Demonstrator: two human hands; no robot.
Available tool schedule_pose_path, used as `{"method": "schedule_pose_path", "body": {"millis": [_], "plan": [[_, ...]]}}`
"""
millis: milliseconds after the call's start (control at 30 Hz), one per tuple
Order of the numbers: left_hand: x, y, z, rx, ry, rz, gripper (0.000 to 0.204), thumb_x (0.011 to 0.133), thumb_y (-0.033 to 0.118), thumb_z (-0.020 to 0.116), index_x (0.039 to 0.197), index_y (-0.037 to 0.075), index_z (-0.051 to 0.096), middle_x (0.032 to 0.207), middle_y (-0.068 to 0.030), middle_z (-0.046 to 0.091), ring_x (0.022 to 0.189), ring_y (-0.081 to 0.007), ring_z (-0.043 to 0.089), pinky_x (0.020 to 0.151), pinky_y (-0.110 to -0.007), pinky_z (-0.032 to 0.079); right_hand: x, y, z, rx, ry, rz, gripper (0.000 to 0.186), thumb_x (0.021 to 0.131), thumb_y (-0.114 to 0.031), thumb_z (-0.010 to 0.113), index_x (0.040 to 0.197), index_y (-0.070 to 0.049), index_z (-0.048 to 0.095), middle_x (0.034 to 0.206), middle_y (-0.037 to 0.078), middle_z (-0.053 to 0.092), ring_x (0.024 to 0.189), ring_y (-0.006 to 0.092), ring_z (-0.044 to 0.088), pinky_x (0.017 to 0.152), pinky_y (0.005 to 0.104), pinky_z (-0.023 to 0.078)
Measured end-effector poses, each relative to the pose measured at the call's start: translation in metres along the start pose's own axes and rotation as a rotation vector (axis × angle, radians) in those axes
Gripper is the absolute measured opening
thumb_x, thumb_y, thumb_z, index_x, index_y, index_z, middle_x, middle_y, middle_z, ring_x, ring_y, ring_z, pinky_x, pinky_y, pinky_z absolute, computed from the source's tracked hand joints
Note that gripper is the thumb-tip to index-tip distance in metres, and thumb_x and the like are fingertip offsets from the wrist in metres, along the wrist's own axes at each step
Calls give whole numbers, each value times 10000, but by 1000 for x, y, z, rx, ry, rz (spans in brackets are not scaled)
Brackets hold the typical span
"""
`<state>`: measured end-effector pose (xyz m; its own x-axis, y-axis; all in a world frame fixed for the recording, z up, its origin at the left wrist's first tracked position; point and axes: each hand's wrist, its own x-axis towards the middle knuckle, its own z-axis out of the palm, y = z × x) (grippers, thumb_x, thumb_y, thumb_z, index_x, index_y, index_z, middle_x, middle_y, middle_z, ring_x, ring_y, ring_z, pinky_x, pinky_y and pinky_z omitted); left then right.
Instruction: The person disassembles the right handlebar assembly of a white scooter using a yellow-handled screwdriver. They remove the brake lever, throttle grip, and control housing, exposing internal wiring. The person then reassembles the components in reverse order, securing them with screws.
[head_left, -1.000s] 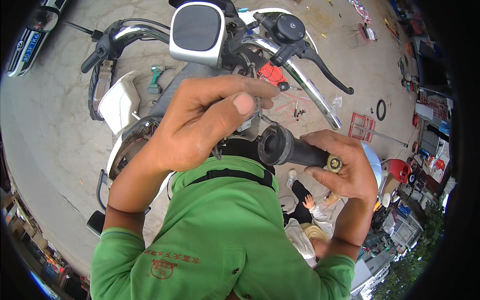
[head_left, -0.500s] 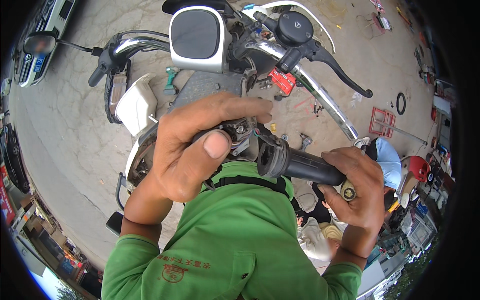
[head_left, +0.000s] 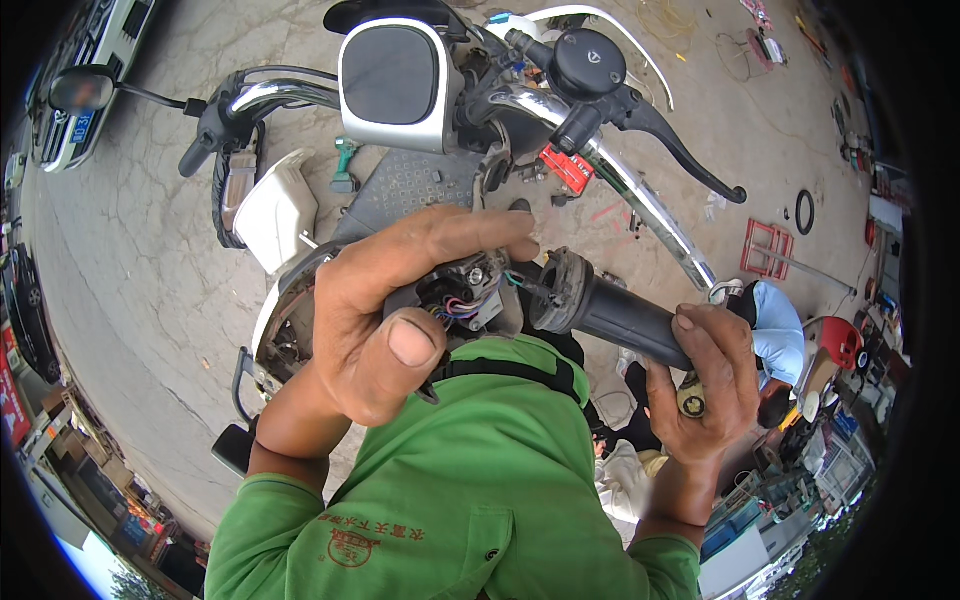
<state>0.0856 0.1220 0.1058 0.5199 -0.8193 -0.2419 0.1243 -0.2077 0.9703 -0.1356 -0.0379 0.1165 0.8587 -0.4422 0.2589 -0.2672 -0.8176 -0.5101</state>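
My left hand (head_left: 365, 310) is closed around a black handlebar switch housing (head_left: 480, 298), its open side showing coloured wires and a screw. A black throttle grip (head_left: 632, 318) lies slanted beside it, with thin wires running between the two parts. My right hand (head_left: 712, 385) pinches the grip's outer end between thumb and fingers. Beyond both hands is the scooter's chrome handlebar (head_left: 650, 205), its right end bare. The brake lever (head_left: 690, 160) and round-capped fluid reservoir (head_left: 590, 62) are still mounted on it. Part of the housing is hidden by my left fingers.
Ahead stands the scooter's display (head_left: 390, 75); a mirror (head_left: 82, 90) sticks out left. A white body panel (head_left: 278, 212) and green cordless drill (head_left: 344, 165) are below. At right, a person in light blue (head_left: 778, 315) crouches near a red metal frame (head_left: 766, 248) and black ring (head_left: 804, 211).
The switch housing has turned so more of its coloured wires show. The throttle grip's inner end has shifted right and slightly up, and my right fingers are straighter on its outer end.
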Motion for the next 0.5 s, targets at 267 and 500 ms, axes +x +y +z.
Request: {"method": "schedule_pose_path", "body": {"millis": [267, 500], "plan": [[-5, -8, 6, -174, 18, -8, 1133, 789, 912, 358, 1216, -111, 590, 1020, -211, 657, 811, -256, 697, 751, -344, 587, -16, 2, 20, -1, 139, -2, 483, 607, 67, 782, 1074, -11, 687, 1024, 166, 678, 865, 332, 656, 763, 411, 540], [-6, -14, 3, -285, -29, 9, 1055, 832, 860, 387, 1206, -107, 582, 1003, -222, 655, 784, -259, 695, 716, -334, 585, -20, 3, 28, 73, 154, 41, 441, 619, 46, 788, 1045, 7, 681, 1015, 178, 680, 864, 333, 663, 761, 412, 540]]}}
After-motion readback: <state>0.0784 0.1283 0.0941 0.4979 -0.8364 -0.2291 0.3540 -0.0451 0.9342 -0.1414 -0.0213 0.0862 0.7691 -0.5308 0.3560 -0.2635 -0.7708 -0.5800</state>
